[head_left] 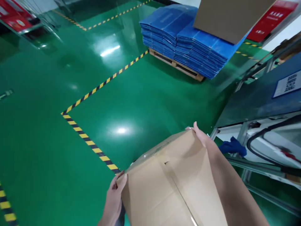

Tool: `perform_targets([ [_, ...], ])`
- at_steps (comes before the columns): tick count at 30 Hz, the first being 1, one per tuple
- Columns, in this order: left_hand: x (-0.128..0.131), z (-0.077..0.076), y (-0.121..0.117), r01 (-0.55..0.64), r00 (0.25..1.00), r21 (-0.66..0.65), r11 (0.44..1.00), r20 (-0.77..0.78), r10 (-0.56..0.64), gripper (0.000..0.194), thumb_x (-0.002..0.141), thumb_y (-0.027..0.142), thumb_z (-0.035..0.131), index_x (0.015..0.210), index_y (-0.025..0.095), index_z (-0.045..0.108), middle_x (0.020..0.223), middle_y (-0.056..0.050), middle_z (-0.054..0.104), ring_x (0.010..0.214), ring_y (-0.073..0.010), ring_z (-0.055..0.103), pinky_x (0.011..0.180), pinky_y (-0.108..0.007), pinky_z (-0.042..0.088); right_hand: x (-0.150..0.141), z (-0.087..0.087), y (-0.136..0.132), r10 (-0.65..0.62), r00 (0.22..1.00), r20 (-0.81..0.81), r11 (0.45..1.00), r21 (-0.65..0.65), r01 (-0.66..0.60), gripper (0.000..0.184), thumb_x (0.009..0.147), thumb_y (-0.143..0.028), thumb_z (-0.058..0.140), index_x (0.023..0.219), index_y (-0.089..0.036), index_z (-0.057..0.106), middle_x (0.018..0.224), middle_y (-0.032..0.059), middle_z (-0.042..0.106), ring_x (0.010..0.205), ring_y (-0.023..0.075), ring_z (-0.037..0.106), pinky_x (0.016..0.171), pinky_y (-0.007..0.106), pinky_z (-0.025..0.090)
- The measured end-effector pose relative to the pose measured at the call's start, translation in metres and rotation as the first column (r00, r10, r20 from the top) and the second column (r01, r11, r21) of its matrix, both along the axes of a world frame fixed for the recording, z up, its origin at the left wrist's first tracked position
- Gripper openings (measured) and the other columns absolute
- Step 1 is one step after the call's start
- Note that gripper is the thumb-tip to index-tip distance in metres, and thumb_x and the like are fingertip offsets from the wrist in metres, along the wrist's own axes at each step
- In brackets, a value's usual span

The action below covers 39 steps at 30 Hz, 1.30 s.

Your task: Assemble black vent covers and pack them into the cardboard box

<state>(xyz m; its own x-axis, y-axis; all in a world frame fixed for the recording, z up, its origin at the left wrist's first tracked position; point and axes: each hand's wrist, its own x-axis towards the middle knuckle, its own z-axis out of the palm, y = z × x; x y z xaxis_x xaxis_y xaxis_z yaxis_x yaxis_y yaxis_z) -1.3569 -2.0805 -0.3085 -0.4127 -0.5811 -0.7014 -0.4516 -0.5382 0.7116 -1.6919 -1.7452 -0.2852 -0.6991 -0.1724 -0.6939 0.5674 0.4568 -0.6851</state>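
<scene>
A brown cardboard box [155, 185], its middle seam covered with clear tape, is held out in front of me at the bottom centre. At its far left corner my left hand [115, 191] is closed, with the thumb on the near face. My right hand [199, 135] grips the far right corner, the thumb up and the other fingers hidden behind the box. The box is tilted, and its lower end runs out of view.
Folded blue sheets [183, 37] are stacked on a wooden pallet [175, 64] ahead, with a brown board [230, 18] above them. A metal-framed workbench [263, 94] stands close on my right, a blue cloth [232, 147] on its frame. Yellow-black tape [94, 147] marks the green floor.
</scene>
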Motion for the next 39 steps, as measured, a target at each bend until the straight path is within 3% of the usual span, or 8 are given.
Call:
perform_targets([
  [4, -0.004, 0.011, -0.004, -0.020, 1.000, 0.153, 0.988, -0.014, 0.022, 0.079, 0.045, 0.048, 0.095, 0.112, 0.023, 0.062, 0.104, -0.005, 0.071, 0.103, -0.0318, 0.067, 0.074, -0.030, 0.058, -0.004, 0.001, 0.001, -0.024, 0.961, 0.276, 0.984, -0.165, 0.072, 0.088, 0.080, -0.090, 0.026, 0.134, -0.027, 0.056, 0.099, 0.0133, 0.071, 0.083, 0.0316, 0.068, 0.072, 0.048, 0.056],
  [10, -0.005, 0.005, -0.004, 0.003, 1.000, 0.152, 0.988, 0.025, -0.007, 0.077, 0.047, 0.051, 0.093, 0.113, 0.025, 0.062, 0.115, -0.007, 0.068, 0.110, -0.0345, 0.064, 0.072, -0.032, 0.060, -0.004, -0.004, 0.003, -0.037, 0.943, 0.332, 0.980, -0.172, 0.099, 0.082, 0.081, -0.087, 0.035, 0.127, -0.025, 0.061, 0.095, 0.0132, 0.071, 0.078, 0.0297, 0.068, 0.072, 0.045, 0.055],
  [17, 0.002, -0.012, -0.010, 0.160, 0.987, -0.032, 0.987, -0.013, -0.161, 0.061, 0.061, 0.061, 0.084, 0.109, 0.029, 0.065, 0.138, -0.003, 0.057, 0.135, -0.0342, 0.045, 0.093, -0.035, 0.056, -0.015, -0.022, 0.001, 0.016, 0.973, 0.230, 0.994, -0.112, 0.011, 0.059, 0.086, -0.071, 0.051, 0.105, -0.020, 0.074, 0.119, 0.0132, 0.068, 0.095, 0.0290, 0.068, 0.087, 0.042, 0.053],
  [21, -0.005, -0.008, -0.011, 0.001, 1.000, -0.053, 0.999, -0.018, -0.002, 0.072, 0.042, 0.054, 0.094, 0.102, 0.029, 0.061, 0.139, -0.001, 0.054, 0.133, -0.0347, 0.046, 0.077, -0.031, 0.059, -0.002, -0.011, 0.013, -0.075, 0.991, 0.115, 0.977, -0.189, 0.096, 0.083, 0.088, -0.081, 0.021, 0.101, -0.018, 0.075, 0.128, 0.0144, 0.064, 0.110, 0.0284, 0.065, 0.089, 0.037, 0.053],
  [23, -0.010, -0.004, -0.012, -0.042, 0.998, -0.042, 0.998, -0.039, 0.040, 0.068, 0.036, 0.051, 0.096, 0.086, 0.025, 0.058, 0.134, -0.001, 0.058, 0.130, -0.0346, 0.048, 0.072, -0.028, 0.058, 0.007, 0.000, 0.019, -0.068, 0.998, 0.013, 0.976, -0.205, 0.070, 0.082, 0.083, -0.083, 0.032, 0.108, -0.016, 0.073, 0.123, 0.0161, 0.067, 0.109, 0.0296, 0.065, 0.088, 0.037, 0.054],
  [27, -0.021, 0.000, -0.015, -0.036, 0.998, 0.088, 0.995, -0.044, 0.040, 0.060, 0.034, 0.050, 0.096, 0.065, 0.020, 0.055, 0.109, -0.002, 0.067, 0.125, -0.0321, 0.051, 0.071, -0.024, 0.055, 0.015, 0.013, 0.018, -0.011, 0.989, -0.149, 0.997, -0.084, -0.002, 0.068, 0.066, -0.063, 0.073, 0.113, -0.014, 0.071, 0.115, 0.0157, 0.070, 0.099, 0.0320, 0.068, 0.082, 0.038, 0.055],
  [32, -0.028, -0.008, -0.014, -0.085, 0.995, 0.064, 0.994, -0.042, 0.087, 0.051, 0.041, 0.044, 0.091, 0.060, 0.018, 0.050, 0.108, 0.000, 0.065, 0.112, -0.0276, 0.058, 0.069, -0.024, 0.051, 0.004, 0.002, -0.001, 0.029, 0.969, -0.246, 0.988, 0.152, 0.009, 0.044, 0.075, -0.044, 0.065, 0.106, -0.013, 0.073, 0.133, 0.0146, 0.061, 0.113, 0.0302, 0.063, 0.091, 0.035, 0.053],
  [39, -0.029, -0.021, -0.005, 0.056, 0.996, -0.106, 0.993, -0.059, -0.062, 0.032, 0.058, 0.044, 0.073, 0.073, 0.024, 0.053, 0.113, -0.004, 0.066, 0.118, -0.0308, 0.057, 0.091, -0.038, 0.051, 0.001, 0.011, -0.036, 0.164, 0.954, -0.249, 0.775, 0.632, 0.032, 0.059, 0.084, -0.018, 0.052, 0.141, -0.001, 0.047, 0.152, 0.0271, 0.032, 0.146, 0.0367, 0.025, 0.121, 0.054, 0.015],
])
